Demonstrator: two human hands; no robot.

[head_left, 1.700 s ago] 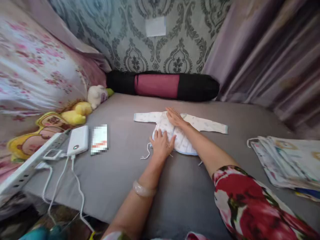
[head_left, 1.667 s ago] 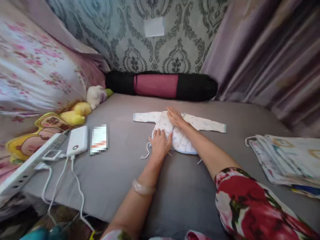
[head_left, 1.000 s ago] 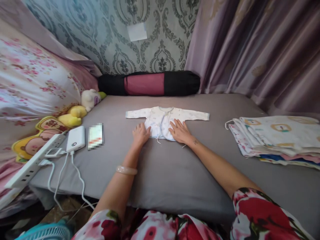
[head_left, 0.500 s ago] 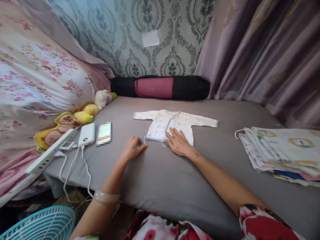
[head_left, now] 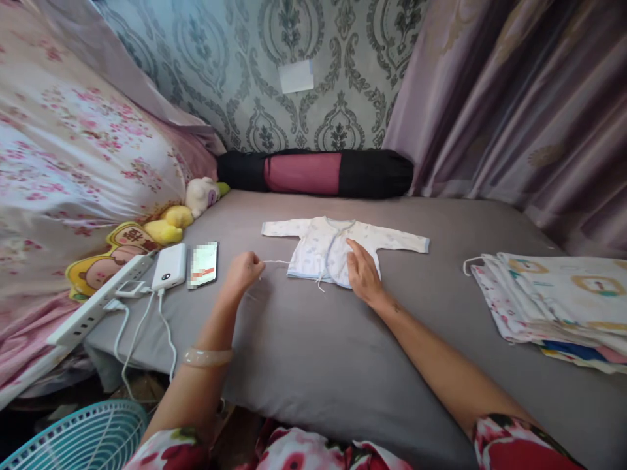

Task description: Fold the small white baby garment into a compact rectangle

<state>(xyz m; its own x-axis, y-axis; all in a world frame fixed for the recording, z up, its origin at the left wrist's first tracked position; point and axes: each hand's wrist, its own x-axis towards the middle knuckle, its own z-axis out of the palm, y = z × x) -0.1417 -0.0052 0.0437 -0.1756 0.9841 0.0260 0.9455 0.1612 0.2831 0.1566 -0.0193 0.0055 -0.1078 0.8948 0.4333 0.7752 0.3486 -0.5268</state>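
Note:
A small white baby shirt point(head_left: 313, 251) with pale prints and blue trim lies spread flat, sleeves out to both sides. My left hand point(head_left: 245, 273) is closed in a pinch on a thin white tie string point(head_left: 277, 262), pulled out straight from the shirt's lower left side. At the shirt's right half, my right hand point(head_left: 363, 271) has its fingers stretched out over the front panel and is not closed on anything. Another white tie point(head_left: 321, 282) hangs from the hem between the hands.
Folded baby clothes point(head_left: 568, 294) are stacked at the right. On the left are a power strip point(head_left: 105, 300), a white power bank point(head_left: 169, 266), a phone point(head_left: 203, 264) and plush toys point(head_left: 166, 225). A black and maroon bolster point(head_left: 313, 173) lies along the wall. A fan point(head_left: 78, 437) stands below.
My left hand has moved left and up, drawing the tie string straight. My right hand has shifted right, from lying flat on the shirt's middle to its right panel.

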